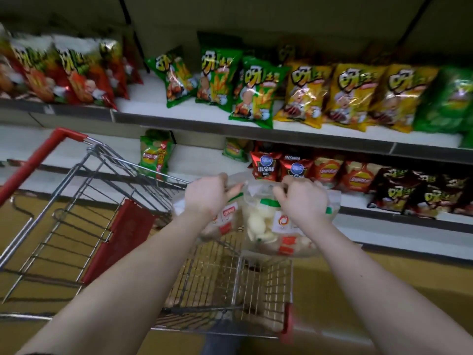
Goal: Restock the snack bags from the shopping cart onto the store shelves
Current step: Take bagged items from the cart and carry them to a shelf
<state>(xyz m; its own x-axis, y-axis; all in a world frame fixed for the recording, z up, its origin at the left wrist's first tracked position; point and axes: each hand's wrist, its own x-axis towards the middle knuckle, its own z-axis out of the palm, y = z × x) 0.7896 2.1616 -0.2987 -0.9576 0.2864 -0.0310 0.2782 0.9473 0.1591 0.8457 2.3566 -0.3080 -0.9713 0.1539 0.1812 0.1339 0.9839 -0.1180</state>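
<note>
Both bare arms reach forward over the wire shopping cart [210, 272], and each hand grips a clear snack bag by its top edge; the left hand [207, 194] is clenched on the top of the left clear bag [225, 221], whose red-and-white label shows just below the wrist; the right hand [302, 198] is closed on the top of the right clear bag [261, 226], through which pale round crackers show, with a white label and a red patch lower down. The 2 bags hang side by side, touching or nearly so, above the far end of the cart basket and in front of the lower shelf [199, 157]; whether they rest on the cart rim cannot be told.

The cart has a red handle [38, 160] at the left and a red child-seat flap [122, 239] folded inside; its wire floor looks bare where visible.

On the lower shelf, a green chip bag [153, 155] stands alone at the left; right of the hands sit red chip bags [266, 165], then orange-red ones [358, 175], then dark brown bags [419, 196] at the far right. The upper shelf [179, 116] carries red bags [64, 70] at the left, green bags [230, 80] in the middle leaning against one another, yellow bags [358, 96] next to them, and blurred green packs [445, 101] at the right edge; the floor [358, 290] below is yellow-brown.
</note>
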